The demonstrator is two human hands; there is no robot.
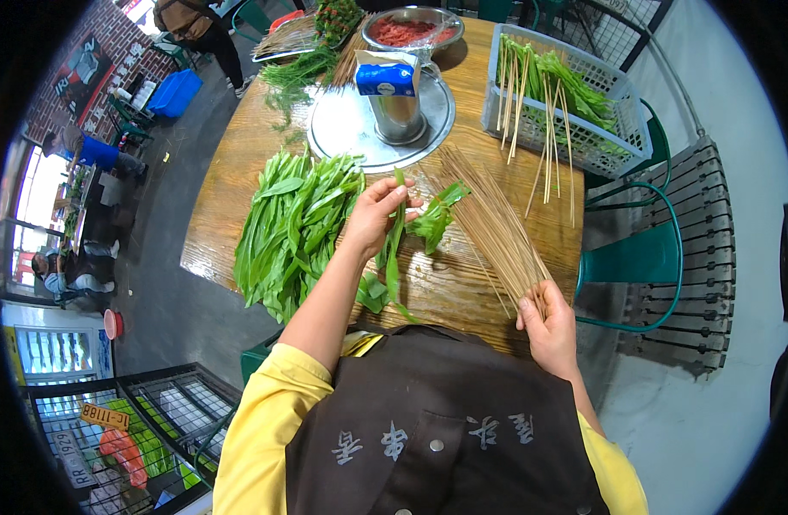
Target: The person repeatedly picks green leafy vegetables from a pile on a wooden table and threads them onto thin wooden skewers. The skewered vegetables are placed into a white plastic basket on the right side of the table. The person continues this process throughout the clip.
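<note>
My left hand [382, 215] pinches a long green leaf [394, 257] between thumb and fingers, the leaf hanging down over the wooden table. On the right, my right hand [548, 322] has its fingers on the near ends of a bundle of thin wooden skewers [490, 225]; whether it grips one or several cannot be told. A folded bunch of leaves [439, 215] lies between my left hand and the skewers. Left of my left hand is a large pile of long leafy greens [291, 225]. A loose leaf [372, 293] rests near the table's front edge.
Beyond my hands, a round metal tray [329, 129] bears a metal cylinder [394, 119] with a blue carton. A plastic basket [548, 125] of skewered greens stands at the back right, a steel bowl [457, 29] of red food behind. A green chair [632, 257] stands right of the table.
</note>
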